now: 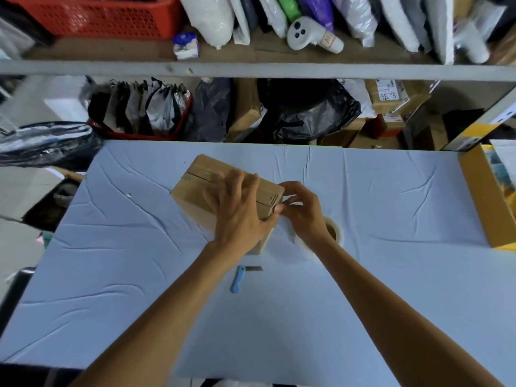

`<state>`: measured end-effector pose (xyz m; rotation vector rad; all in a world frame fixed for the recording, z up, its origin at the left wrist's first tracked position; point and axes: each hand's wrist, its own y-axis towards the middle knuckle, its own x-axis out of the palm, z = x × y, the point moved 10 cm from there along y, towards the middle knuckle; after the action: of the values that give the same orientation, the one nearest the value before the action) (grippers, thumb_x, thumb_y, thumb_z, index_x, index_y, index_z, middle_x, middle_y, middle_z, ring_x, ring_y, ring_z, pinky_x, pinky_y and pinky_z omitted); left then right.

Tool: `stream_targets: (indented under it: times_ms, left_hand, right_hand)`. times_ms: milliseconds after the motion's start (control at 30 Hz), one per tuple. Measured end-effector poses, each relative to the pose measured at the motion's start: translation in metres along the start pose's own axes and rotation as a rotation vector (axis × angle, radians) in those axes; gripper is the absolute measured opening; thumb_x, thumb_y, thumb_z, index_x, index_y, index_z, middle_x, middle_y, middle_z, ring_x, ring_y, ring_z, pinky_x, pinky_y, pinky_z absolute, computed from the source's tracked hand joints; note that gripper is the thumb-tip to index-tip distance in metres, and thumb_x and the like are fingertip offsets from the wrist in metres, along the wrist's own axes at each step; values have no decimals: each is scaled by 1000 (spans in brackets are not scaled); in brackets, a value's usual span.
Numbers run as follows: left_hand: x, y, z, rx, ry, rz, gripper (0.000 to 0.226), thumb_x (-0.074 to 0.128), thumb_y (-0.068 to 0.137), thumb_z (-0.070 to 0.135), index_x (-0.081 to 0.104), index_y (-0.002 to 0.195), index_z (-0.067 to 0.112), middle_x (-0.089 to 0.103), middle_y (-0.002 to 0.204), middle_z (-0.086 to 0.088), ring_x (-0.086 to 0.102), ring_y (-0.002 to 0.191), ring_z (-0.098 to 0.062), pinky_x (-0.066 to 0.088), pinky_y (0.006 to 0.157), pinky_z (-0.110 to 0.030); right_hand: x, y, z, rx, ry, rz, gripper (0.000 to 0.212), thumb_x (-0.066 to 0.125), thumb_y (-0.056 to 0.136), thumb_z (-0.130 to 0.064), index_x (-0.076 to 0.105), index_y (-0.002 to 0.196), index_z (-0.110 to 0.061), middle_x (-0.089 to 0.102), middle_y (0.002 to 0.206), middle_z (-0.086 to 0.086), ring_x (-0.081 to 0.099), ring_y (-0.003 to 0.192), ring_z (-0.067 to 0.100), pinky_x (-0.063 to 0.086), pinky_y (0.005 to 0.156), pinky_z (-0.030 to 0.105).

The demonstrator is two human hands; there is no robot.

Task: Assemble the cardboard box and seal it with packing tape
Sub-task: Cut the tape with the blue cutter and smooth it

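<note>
Box (pixel 195 178) under flat left hand (pixel 240 216), right hand (pixel 303 216) apparently pinching its corner

The left hand (pixel 240 210) lies flat on the box (pixel 195 175), fingers spread wide. The right hand (pixel 303 212) is just beside it, fingers curled, pinching the box's corner. Both arms reach forward.

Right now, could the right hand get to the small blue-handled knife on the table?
Probably yes: the blue-handled knife lies uncovered between the forearms, though the right hand is pinching a corner of the brown cardboard box.
</note>
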<state>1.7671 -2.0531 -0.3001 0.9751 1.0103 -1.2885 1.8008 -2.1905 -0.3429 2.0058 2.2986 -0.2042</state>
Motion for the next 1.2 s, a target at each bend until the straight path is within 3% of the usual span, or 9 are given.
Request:
stream_targets:
  times_ms: [133, 267, 433, 600, 700, 833, 967, 1100, 1200]
  left_hand:
    - [-4, 3, 4, -18, -8, -38, 83, 59, 78, 60, 28, 145, 23, 22, 151, -8, 5, 142, -42, 5, 108, -68]
    - [-1, 4, 6, -37, 23, -63, 84, 57, 79, 63, 26, 145, 22, 20, 151, -9, 4, 142, -44, 5, 107, -70]
    - [1, 6, 10, -53, 88, -124, 93, 58, 77, 63, 15, 147, 19, 11, 151, -14, 2, 140, -49, 11, 106, -70]
    - [-2, 9, 8, -49, 138, -189, 87, 46, 82, 65, 13, 149, 20, 13, 151, -12, 9, 139, -48, 25, 105, -64]
    - [-4, 14, 3, -39, 133, -261, 74, 39, 89, 60, 18, 149, 22, 15, 153, -11, 18, 137, -47, 28, 109, -57]
    - [-19, 30, 3, 55, 131, -222, 47, 47, 92, 47, 41, 133, 23, 32, 139, -11, 40, 122, -36, 34, 103, -45]
    - [-25, 39, 3, 125, 52, -253, 44, 55, 88, 48, 45, 124, 23, 44, 126, -4, 40, 120, -26, 30, 102, -36]
    - [-24, 36, -9, 56, 156, -328, 47, 48, 88, 58, 46, 123, 26, 45, 122, -6, 39, 116, -28, 28, 101, -38]
    - [-15, 30, -20, -24, 99, -416, 49, 44, 89, 61, 46, 122, 26, 43, 126, -9, 36, 118, -29, 35, 97, -41]
  right_hand:
    - [-2, 10, 0, 7, 18, 3, 35, 73, 66, 15, 68, 89, -10, 65, 79, 5, 57, 71, 11, 50, 65, 19]
    - [-3, 3, -2, 1, 53, -47, 24, 72, 77, 2, 69, 101, -3, 69, 97, 13, 60, 81, 18, 50, 71, 17]
    - [4, -11, 12, 96, 45, -124, 31, 64, 88, -30, 64, 118, -23, 68, 115, -6, 62, 109, 15, 50, 96, 40]
    - [9, -13, 7, 141, 161, -189, 41, 68, 83, -40, 62, 120, -22, 67, 120, 1, 61, 116, 22, 47, 101, 48]
    - [7, -8, -1, 149, 169, -169, 37, 71, 82, -36, 66, 113, -16, 70, 111, 8, 65, 109, 25, 50, 98, 43]
    - [6, -1, -7, 161, 145, -182, 22, 66, 89, -16, 66, 109, -7, 71, 104, 14, 67, 99, 22, 51, 87, 33]
    - [6, 2, -11, 193, 107, -185, 23, 63, 90, -9, 64, 112, -2, 68, 104, 21, 64, 91, 18, 50, 77, 20]
    - [11, 0, -9, 192, -31, -179, 27, 63, 91, -26, 63, 114, -11, 69, 108, 10, 65, 102, 26, 53, 92, 43]
    - [14, -9, -2, 280, -64, -144, 45, 66, 88, -36, 53, 124, -12, 62, 117, 6, 64, 101, 24, 55, 89, 46]
